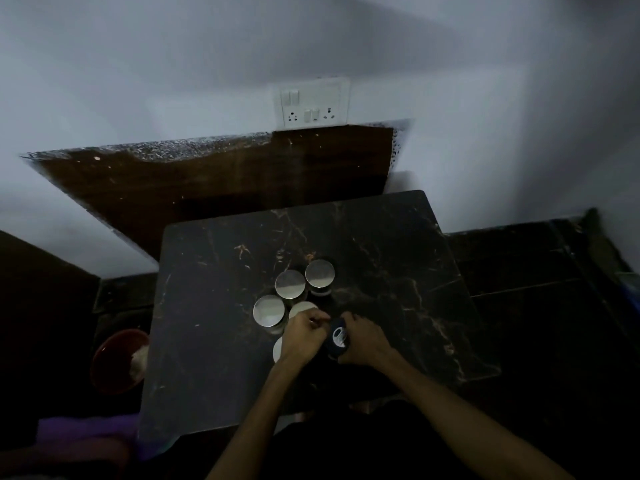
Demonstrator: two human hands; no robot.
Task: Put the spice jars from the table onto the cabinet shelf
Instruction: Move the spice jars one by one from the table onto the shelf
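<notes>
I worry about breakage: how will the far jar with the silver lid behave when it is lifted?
The far jar looks short and wide, so it probably stands steady. Its flat shiny lid may be slippery. The body seems like glass, perhaps fragile, but the dim light hides it.

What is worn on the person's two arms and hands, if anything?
Nothing is visibly worn: the left hand and right hand are bare, with no gloves or watch showing. Both forearms are uncovered, with no sleeves in view. The dim light may hide rings.

Five lidded jars (290, 284) are sitting clustered mid-bench (214, 306); both hands are lying just before them. A bowl (119, 360) is sitting left of the bench, a wall socket (311, 102) behind.
</notes>
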